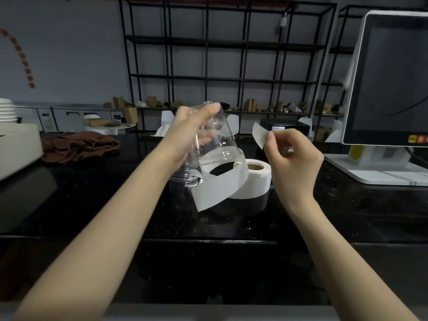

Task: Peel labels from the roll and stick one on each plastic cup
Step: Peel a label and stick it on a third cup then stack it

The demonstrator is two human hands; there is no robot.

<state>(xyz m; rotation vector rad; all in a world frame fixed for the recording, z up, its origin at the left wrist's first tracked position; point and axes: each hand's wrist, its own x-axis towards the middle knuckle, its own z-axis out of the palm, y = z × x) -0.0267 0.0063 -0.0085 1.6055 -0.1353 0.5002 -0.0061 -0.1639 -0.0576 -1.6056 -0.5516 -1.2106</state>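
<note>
My left hand point(185, 133) holds a clear plastic cup point(215, 147) upside down and tilted, above the black counter. My right hand point(289, 156) pinches a peeled white label point(259, 135) between thumb and fingertips, a little to the right of the cup and apart from it. The white label roll point(252, 179) lies on the counter below, between both hands. A loose strip of its backing paper point(217, 188) curls out to the left. Under my left hand a stack of clear cups point(185, 179) stands mostly hidden.
A white point-of-sale screen point(389, 84) on its stand fills the right side. A brown cloth point(78, 144) lies at the back left beside a white machine point(18, 147). A small black printer point(284, 128) sits behind the roll. The black counter point(347, 216) has its front edge near me.
</note>
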